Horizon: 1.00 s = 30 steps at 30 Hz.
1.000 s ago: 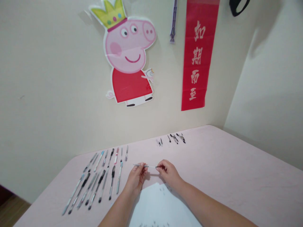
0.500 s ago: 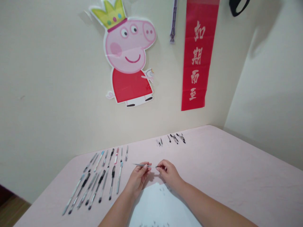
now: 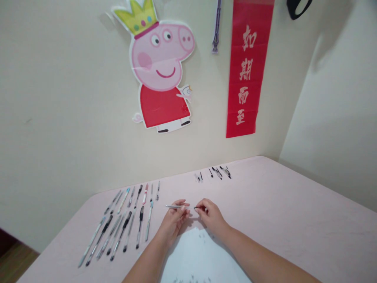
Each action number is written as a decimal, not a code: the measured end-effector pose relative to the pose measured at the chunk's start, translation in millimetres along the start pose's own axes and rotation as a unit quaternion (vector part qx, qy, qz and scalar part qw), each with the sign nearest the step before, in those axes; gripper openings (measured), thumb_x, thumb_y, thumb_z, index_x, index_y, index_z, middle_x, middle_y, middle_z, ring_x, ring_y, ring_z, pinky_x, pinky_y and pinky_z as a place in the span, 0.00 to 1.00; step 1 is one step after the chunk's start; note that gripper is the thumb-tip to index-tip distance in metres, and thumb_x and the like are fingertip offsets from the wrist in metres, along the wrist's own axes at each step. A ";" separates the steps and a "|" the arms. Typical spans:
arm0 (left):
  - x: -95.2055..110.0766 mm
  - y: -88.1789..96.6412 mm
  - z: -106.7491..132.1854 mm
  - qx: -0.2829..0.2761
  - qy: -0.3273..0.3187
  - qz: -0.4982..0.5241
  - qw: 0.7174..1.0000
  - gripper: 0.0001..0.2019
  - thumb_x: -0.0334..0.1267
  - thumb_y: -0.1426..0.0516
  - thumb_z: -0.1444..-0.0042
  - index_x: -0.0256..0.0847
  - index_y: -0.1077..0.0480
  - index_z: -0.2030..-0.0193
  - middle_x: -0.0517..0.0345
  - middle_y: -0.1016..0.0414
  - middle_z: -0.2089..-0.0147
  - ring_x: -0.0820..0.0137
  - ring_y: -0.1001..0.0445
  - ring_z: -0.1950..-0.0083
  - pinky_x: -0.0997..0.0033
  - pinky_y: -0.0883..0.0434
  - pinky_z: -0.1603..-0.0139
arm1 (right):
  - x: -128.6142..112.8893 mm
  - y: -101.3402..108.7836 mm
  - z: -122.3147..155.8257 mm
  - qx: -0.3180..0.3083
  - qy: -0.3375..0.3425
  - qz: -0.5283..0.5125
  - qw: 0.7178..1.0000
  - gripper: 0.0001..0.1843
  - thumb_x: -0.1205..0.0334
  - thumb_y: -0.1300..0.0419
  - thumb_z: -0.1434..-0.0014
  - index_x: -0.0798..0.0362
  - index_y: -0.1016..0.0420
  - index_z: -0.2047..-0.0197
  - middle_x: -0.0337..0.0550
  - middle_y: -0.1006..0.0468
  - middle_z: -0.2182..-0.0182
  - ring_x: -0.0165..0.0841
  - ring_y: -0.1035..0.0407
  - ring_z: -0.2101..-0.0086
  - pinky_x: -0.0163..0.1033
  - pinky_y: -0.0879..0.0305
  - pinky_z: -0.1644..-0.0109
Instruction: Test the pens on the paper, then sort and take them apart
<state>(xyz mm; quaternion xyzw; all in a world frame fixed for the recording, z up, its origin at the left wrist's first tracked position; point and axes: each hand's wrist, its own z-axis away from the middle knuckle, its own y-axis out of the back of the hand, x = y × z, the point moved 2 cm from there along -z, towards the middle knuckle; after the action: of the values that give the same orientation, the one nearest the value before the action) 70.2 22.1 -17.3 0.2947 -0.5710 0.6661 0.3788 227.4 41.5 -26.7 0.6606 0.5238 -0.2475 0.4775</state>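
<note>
Both of my hands are over the pink table (image 3: 294,220), just beyond a white sheet of paper (image 3: 197,259). My left hand (image 3: 173,218) pinches a thin pen part (image 3: 173,206) that lies level and sticks out to the left of the fingers. My right hand (image 3: 209,214) pinches the other end, a small dark tip (image 3: 195,207), close to the left fingers. Left of my hands several pens (image 3: 123,224) lie side by side in rows.
Small dark pen caps and parts (image 3: 216,173) lie near the wall at the back. The table meets the wall behind and a corner at the right. A cartoon pig cut-out (image 3: 161,67) and a red banner (image 3: 247,67) hang on the wall.
My two hands have drawn closer together, and the visible length of the thin pen part between them has shortened. The rows of pens have not moved.
</note>
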 end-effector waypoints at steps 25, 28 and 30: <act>-0.4 0.7 -0.7 -0.016 -0.003 -0.010 1.000 0.14 0.29 0.35 0.55 0.37 0.28 0.60 0.53 0.23 0.59 0.77 0.24 0.69 0.81 0.26 0.67 | 0.6 0.0 0.6 -0.001 0.004 0.004 1.000 0.04 0.68 0.44 0.46 0.53 0.29 0.71 0.38 0.29 0.74 0.30 0.36 0.71 0.35 0.41 0.66; -1.5 2.1 -2.9 -0.016 -0.001 -0.015 1.000 0.08 0.31 0.35 0.55 0.33 0.27 0.66 0.54 0.23 0.67 0.77 0.25 0.70 0.83 0.27 0.69 | -0.2 0.0 0.6 -0.001 0.003 0.001 1.000 0.04 0.69 0.44 0.47 0.53 0.29 0.71 0.38 0.29 0.74 0.31 0.36 0.71 0.35 0.41 0.66; -2.3 3.4 -4.7 -0.008 0.003 -0.014 1.000 0.08 0.32 0.35 0.55 0.32 0.27 0.68 0.56 0.24 0.72 0.77 0.26 0.72 0.84 0.27 0.71 | -1.5 0.2 0.8 -0.004 0.002 -0.001 1.000 0.04 0.70 0.43 0.48 0.53 0.29 0.72 0.38 0.29 0.74 0.31 0.36 0.71 0.35 0.42 0.66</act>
<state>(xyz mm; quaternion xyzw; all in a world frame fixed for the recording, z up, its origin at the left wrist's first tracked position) 68.8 26.1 -21.9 0.2974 -0.5709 0.6570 0.3924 227.2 40.1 -25.7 0.6588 0.5262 -0.2445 0.4788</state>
